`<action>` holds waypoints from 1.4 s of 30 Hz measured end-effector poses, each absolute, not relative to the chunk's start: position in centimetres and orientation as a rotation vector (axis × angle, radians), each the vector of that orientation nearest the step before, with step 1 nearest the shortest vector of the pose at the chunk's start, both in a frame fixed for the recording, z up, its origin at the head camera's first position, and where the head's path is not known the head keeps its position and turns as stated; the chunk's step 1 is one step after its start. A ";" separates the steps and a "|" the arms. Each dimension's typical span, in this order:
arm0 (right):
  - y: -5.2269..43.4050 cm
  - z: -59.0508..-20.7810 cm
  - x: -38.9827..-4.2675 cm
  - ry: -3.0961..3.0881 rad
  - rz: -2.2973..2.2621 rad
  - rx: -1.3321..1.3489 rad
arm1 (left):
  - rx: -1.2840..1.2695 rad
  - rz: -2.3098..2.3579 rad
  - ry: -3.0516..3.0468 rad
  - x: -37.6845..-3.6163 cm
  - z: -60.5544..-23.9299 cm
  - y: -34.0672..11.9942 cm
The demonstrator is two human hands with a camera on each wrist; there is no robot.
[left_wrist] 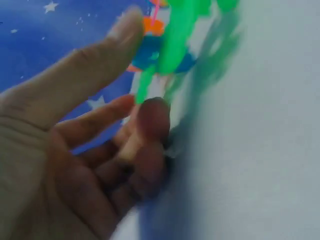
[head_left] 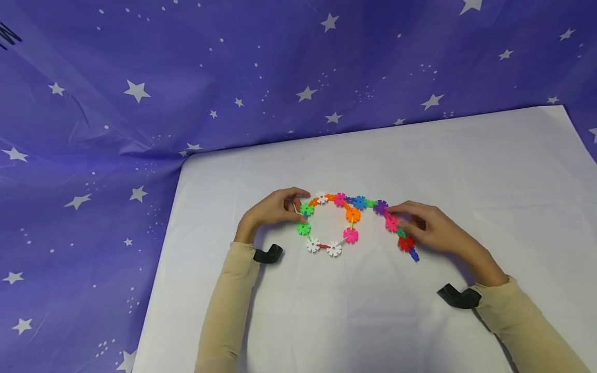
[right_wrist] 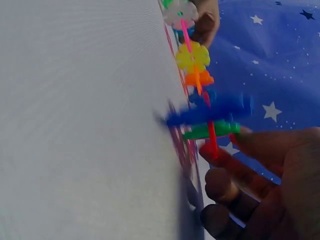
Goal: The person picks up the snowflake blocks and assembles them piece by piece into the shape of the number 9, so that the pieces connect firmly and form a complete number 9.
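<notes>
Colourful notched snowflake discs form a ring with a tail curving off to the right. My left hand (head_left: pixel 280 207) is at the ring's left side, beside a green disc (head_left: pixel 304 228). The left wrist view shows its thumb and fingers spread apart around a green disc (left_wrist: pixel 177 42), blurred. My right hand (head_left: pixel 434 228) pinches the tail near a pink disc (head_left: pixel 392 223). In the right wrist view, thumb and index finger meet at a red disc and a green disc (right_wrist: pixel 205 131), behind a blue disc (right_wrist: pixel 215 111). A red disc (head_left: pixel 407 243) and a blue end disc (head_left: pixel 414 255) hang beyond the fingers.
A white cloth covers the table (head_left: pixel 326 311). Behind and to the left hangs a purple-blue sheet with white stars (head_left: pixel 280 67). Black wrist mounts (head_left: pixel 268 254) sit at both beige sleeves.
</notes>
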State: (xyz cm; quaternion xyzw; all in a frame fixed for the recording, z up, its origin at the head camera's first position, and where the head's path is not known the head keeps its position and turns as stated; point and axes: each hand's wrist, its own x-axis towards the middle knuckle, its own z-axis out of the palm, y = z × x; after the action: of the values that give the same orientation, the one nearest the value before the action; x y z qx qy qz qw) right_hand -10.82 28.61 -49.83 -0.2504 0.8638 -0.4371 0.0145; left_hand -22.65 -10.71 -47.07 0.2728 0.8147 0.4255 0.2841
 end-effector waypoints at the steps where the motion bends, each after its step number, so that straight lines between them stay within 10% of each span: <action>1: 28.6 -49.8 -10.8 2.682 -1.352 -0.756 | 0.747 1.167 2.204 -22.7 -47.2 -10.5; 42: 22.9 -48.7 -11.8 2.894 -0.821 -0.731 | 0.944 1.264 2.320 -23.3 -48.5 -8.8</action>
State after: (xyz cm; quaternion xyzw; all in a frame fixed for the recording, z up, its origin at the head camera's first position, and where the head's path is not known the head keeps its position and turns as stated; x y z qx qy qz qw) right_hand -11.77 22.90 -48.65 -0.2361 0.9346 -0.2652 0.0226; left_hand -23.29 -8.84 -48.52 0.3319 0.8152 0.4441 0.1675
